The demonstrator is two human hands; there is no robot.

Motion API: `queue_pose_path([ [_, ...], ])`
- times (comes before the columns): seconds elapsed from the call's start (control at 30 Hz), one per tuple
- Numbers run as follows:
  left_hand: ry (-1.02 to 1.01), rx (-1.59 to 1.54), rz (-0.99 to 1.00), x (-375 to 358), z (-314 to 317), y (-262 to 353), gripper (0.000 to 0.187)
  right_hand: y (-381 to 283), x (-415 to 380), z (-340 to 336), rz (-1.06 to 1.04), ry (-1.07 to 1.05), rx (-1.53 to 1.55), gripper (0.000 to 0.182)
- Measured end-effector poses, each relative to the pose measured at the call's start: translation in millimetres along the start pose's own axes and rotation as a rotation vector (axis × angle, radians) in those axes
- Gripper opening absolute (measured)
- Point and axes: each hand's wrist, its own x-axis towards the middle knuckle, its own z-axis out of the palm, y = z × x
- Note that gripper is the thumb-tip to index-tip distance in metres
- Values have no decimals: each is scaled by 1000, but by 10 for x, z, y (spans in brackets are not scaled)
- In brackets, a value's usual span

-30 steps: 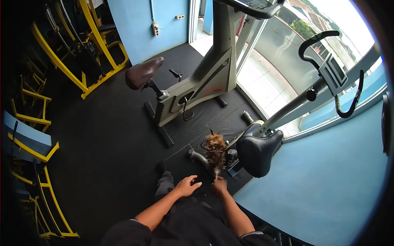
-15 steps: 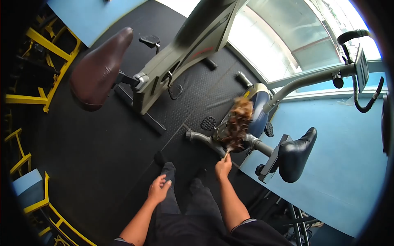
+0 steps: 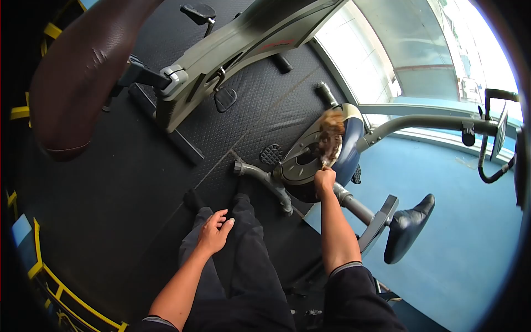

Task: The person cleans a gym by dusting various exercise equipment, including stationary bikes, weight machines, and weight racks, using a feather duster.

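Feather duster at the smaller exercise bike

The grey bike (image 3: 221, 61) with the brown saddle (image 3: 83, 72) stands left of the smaller bike (image 3: 310, 160), whose black saddle (image 3: 409, 227) is near the blue wall (image 3: 437, 205). The brown feather duster (image 3: 332, 135) is over the smaller bike's housing, its handle grasped in the right hand (image 3: 324, 181); the left hand (image 3: 214, 231) is empty, fingers loosely spread.

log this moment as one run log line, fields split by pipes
right hand: grips duster | duster: over blue-and-grey bike body | left hand: holds nothing, above legs | black seat: right of duster
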Motion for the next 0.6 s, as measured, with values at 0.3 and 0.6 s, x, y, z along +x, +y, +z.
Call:
queue_pose_path([
  [0.3, 33, -109, 85, 659, 705, 242, 39, 88, 1169, 509, 673, -635, -25, 23],
  [0.6, -87, -151, 99, 1417, 1866, 641, 38, 137, 2269, 452, 675, -518, -47, 16],
])
